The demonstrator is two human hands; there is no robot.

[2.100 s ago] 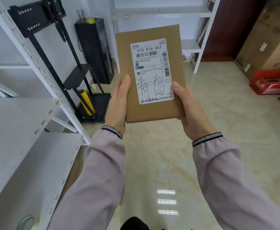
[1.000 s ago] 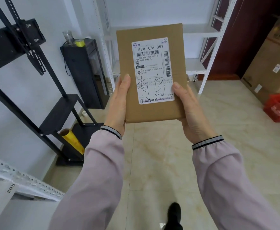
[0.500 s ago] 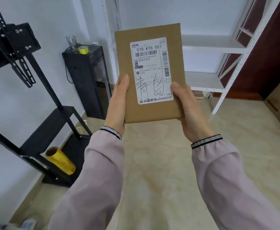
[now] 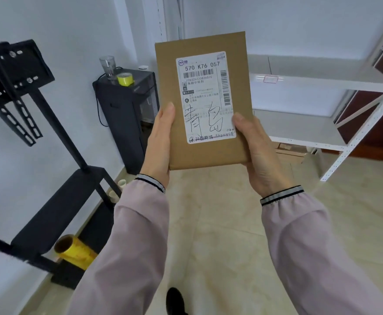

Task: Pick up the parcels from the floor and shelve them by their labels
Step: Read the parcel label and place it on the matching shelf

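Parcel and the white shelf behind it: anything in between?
Nothing visible in the head view: the parcel, in both hands, sits before the white shelf; behind the parcel is hidden.

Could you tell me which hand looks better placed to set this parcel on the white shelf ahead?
Probably the right hand: the white shelf lies ahead on the right, nearest that hand, which already grips the parcel along its right edge. The left hand, on the left edge, would have to reach across.

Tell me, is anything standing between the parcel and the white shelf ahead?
Nothing visible does. Both hands, left and right, hold the parcel up, and the white shelf behind it looks bare, with open floor leading there.
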